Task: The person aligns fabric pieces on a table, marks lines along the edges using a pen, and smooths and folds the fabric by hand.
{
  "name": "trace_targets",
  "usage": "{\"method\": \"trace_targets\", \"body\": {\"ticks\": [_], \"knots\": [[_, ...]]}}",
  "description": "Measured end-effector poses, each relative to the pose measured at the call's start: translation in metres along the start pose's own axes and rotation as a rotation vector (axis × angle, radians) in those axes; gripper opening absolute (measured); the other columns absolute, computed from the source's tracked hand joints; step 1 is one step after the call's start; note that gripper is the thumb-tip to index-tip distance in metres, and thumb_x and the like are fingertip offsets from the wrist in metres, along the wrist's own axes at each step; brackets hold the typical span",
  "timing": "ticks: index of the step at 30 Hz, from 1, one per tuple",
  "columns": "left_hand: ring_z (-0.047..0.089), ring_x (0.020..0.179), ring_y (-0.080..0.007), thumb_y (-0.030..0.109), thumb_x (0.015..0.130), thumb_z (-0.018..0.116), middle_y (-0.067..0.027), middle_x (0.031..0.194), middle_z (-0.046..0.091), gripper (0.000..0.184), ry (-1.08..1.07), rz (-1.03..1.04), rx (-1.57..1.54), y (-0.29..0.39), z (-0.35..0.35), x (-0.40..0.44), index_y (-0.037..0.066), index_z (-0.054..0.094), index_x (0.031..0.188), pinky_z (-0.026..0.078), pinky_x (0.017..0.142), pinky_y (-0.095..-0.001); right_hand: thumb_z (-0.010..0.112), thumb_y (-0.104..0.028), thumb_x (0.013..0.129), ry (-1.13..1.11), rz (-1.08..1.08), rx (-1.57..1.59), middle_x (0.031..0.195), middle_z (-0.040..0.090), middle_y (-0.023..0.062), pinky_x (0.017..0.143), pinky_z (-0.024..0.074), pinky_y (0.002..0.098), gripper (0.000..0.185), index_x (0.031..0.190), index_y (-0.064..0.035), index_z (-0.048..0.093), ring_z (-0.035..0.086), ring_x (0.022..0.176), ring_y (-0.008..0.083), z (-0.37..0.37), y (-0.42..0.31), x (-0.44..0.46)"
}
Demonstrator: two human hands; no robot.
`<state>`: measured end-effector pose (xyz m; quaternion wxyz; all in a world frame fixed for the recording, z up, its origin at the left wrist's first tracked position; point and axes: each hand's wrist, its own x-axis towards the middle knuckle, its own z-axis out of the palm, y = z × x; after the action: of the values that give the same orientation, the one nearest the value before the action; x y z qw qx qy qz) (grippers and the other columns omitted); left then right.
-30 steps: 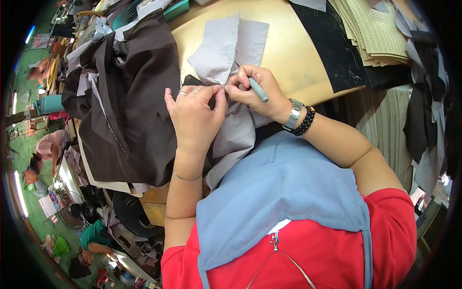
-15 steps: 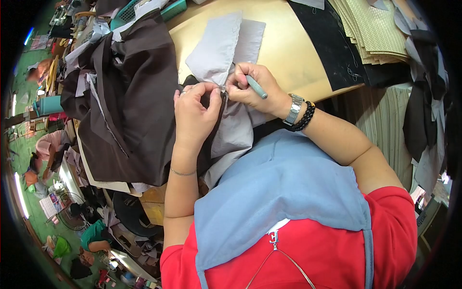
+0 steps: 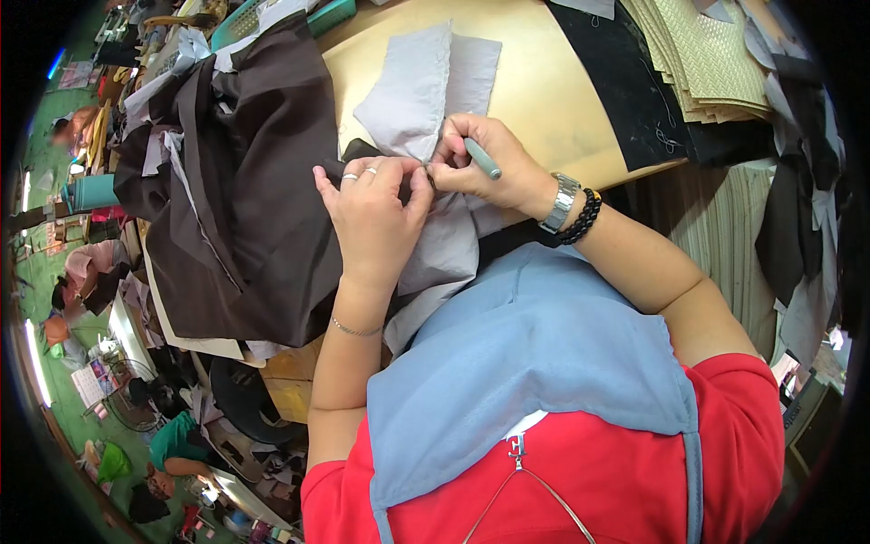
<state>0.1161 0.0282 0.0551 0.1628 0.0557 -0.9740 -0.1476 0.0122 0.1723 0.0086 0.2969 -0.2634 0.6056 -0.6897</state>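
My left hand (image 3: 376, 213) pinches the edge of the cloth, its thumb and forefinger together and the outer fingers raised. Against those fingertips, my right hand (image 3: 494, 168) grips the same spot and also holds a grey-green pen-like tool (image 3: 482, 159) across its fingers. Light grey fabric (image 3: 408, 91) spreads above the hands and hangs down below them toward my lap. Dark brown fabric (image 3: 272, 181) lies in folds to the left, with a dark part reaching my left fingers. The exact point of the pinch is hidden by my fingertips.
The pale tabletop (image 3: 553, 109) lies under the cloth. Black material (image 3: 603, 82) and stacked woven yellowish sheets (image 3: 707, 72) are at the upper right. A teal basket (image 3: 331, 16) stands at the top. Other people (image 3: 177, 444) are at work at the far left.
My left hand's outer fingers have lifted and spread since half a second ago. Both hands have shifted slightly while staying together at the cloth.
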Motion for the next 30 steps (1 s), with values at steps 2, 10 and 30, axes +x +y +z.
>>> {"method": "trace_targets", "body": {"ticks": [2, 10, 30], "knots": [[0.063, 0.093, -0.0244, 0.020, 0.086, 0.070, -0.0021, 0.086, 0.069, 0.009, 0.008, 0.016, 0.016, 0.000, 0.003, 0.000, 0.012, 0.069, 0.085, 0.030, 0.105, -0.0707, 0.073, -0.007, 0.081, 0.010, -0.009, -0.016, 0.077, 0.062, 0.0005, 0.064, 0.0473, 0.0236, 0.032, 0.077, -0.0100, 0.041, 0.052, 0.071, 0.0055, 0.000, 0.004, -0.001], [0.063, 0.083, -0.0230, 0.018, 0.087, 0.069, -0.0078, 0.085, 0.069, 0.013, -0.165, -0.147, -0.261, -0.008, 0.001, 0.004, 0.006, 0.071, 0.091, 0.046, 0.094, -0.0488, 0.073, -0.008, 0.081, -0.023, 0.020, 0.026, 0.078, 0.064, 0.0006, 0.065, 0.0488, 0.0251, 0.031, 0.076, -0.0089, 0.042, 0.054, 0.073, 0.0063, -0.007, 0.001, -0.003], [0.062, 0.100, -0.0252, 0.024, 0.086, 0.068, -0.0035, 0.090, 0.069, 0.013, -0.079, -0.067, 0.034, 0.003, 0.007, -0.002, 0.011, 0.065, 0.085, 0.028, 0.105, -0.0742, 0.072, -0.006, 0.081, 0.104, -0.146, -0.134, 0.070, 0.063, 0.0037, 0.061, 0.0483, 0.0270, 0.030, 0.073, -0.0065, 0.043, 0.050, 0.066, 0.0071, 0.008, 0.011, -0.012]]}}
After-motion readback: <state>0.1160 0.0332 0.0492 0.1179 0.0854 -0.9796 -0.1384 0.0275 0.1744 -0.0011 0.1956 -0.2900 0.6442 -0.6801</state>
